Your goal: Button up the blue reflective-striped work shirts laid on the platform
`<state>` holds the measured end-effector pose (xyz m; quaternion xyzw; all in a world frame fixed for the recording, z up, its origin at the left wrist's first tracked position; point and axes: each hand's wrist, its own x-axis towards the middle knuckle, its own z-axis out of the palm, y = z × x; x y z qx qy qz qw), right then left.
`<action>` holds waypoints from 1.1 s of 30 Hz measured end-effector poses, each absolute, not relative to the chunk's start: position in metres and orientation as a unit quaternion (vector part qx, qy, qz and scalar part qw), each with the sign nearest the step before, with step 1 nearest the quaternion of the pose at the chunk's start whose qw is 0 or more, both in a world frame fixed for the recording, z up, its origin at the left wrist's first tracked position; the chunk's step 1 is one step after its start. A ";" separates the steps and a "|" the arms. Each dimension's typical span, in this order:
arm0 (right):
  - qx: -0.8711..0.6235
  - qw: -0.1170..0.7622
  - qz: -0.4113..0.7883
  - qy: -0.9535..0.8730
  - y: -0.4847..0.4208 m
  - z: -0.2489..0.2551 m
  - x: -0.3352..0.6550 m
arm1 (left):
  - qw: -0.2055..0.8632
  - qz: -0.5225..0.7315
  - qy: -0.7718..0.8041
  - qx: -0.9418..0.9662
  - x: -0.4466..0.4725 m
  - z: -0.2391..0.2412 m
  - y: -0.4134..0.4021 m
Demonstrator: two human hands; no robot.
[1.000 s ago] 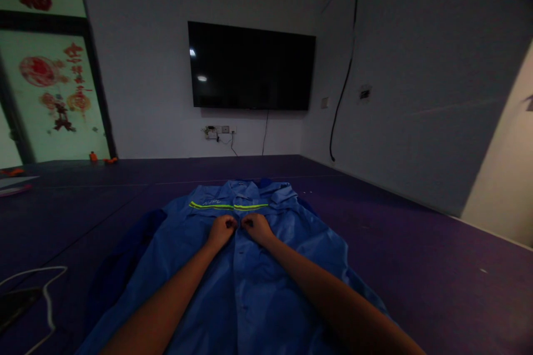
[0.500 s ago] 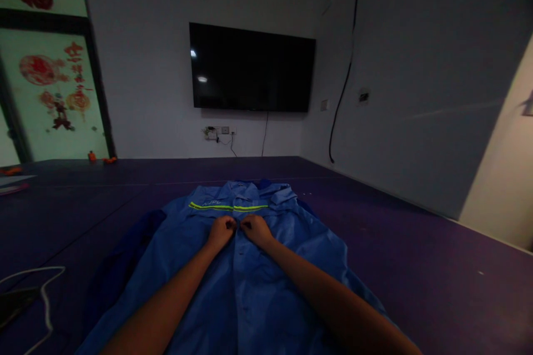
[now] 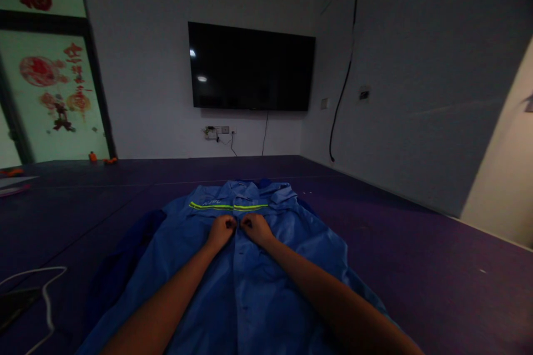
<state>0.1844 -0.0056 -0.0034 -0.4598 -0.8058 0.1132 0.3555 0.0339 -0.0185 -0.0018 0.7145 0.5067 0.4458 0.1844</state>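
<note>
A blue work jacket (image 3: 291, 255) with a yellow-green reflective stripe (image 3: 227, 207) across the chest lies flat on a purple surface (image 3: 416, 266), collar away from me. My left hand (image 3: 222, 231) and my right hand (image 3: 254, 228) rest side by side on the front placket just below the stripe. Both have their fingers curled and pinched on the cloth at the closure. What lies between the fingertips is too small to make out.
A dark wall-mounted screen (image 3: 251, 66) hangs on the far wall above a socket with cables (image 3: 220, 132). A white cable (image 3: 41, 288) lies at the near left. A door with red paper decorations (image 3: 54, 89) stands at the far left.
</note>
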 end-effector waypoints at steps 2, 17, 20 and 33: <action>-0.459 0.350 0.112 -0.809 -0.004 -0.004 0.184 | 0.187 0.448 0.505 0.714 0.034 -0.002 -0.018; -0.462 0.336 0.110 -0.814 0.000 -0.006 0.183 | 0.195 0.462 0.497 0.709 0.034 -0.003 -0.018; -0.466 0.332 0.104 -0.813 -0.002 -0.005 0.183 | 0.191 0.463 0.500 0.707 0.034 -0.001 -0.018; -0.507 0.284 0.039 -0.813 -0.018 0.005 0.180 | 0.177 0.474 0.517 0.690 0.040 0.007 -0.031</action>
